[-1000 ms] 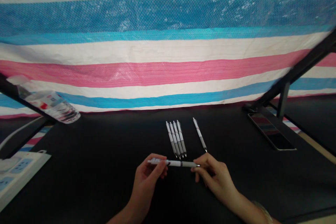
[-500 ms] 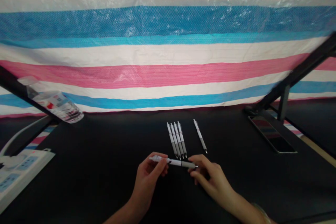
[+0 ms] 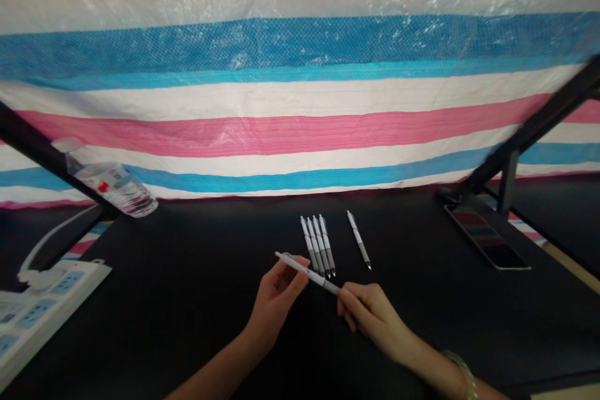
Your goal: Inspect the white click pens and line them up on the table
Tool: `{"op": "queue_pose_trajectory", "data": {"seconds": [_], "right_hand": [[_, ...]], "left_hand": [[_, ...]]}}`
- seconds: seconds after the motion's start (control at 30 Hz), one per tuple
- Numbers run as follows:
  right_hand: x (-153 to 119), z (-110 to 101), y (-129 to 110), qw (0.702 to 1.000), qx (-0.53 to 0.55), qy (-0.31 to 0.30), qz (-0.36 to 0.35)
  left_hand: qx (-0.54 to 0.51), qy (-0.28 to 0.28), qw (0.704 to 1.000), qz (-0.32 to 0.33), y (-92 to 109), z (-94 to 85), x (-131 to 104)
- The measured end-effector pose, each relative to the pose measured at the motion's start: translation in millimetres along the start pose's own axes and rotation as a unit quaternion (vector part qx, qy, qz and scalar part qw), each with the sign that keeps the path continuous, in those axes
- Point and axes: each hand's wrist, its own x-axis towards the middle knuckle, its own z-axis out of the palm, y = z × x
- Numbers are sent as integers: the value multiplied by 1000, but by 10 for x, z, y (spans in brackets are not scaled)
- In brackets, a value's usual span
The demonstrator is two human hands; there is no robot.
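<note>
A white pen with a grey grip (image 3: 317, 279) is held above the table, slanting down to the right. My left hand (image 3: 281, 294) pinches its white barrel between thumb and fingers. At the grip end, my right hand (image 3: 368, 309) is closed on the pen, and its fingers hide the tip. Just beyond my hands lies a row of several similar pens (image 3: 319, 247), side by side with their tips toward me. To the right of that row, apart from it, lies a single pen (image 3: 359, 240) of the same look.
On the black table (image 3: 210, 244), a phone (image 3: 487, 237) lies at the right by a black metal bar (image 3: 534, 119). A clear plastic bottle (image 3: 119, 187) leans at the far left. Nearer on the left is a white power strip (image 3: 51, 306). A striped sheet (image 3: 300, 94) hangs behind.
My right hand has closed on the pen's grip end, where it was loosely beside the tip. The pen has tilted, its clicker end now higher. The view has shifted slightly.
</note>
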Motion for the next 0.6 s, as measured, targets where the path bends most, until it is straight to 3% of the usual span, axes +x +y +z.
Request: {"op": "queue_pose_trajectory", "data": {"seconds": [0.13,0.37,0.6], "right_hand": [[9,-2,-91,992,-101,-40,-59],[10,-54,-123,995,-78,-35,-52],[11,-59,-123,995,-72,-35,-53]], "left_hand": [[-17,-34,999,3,33,30,18],[15,-24,999,-25,191,57,45],[17,-22,1000,-11,164,53,61]]}}
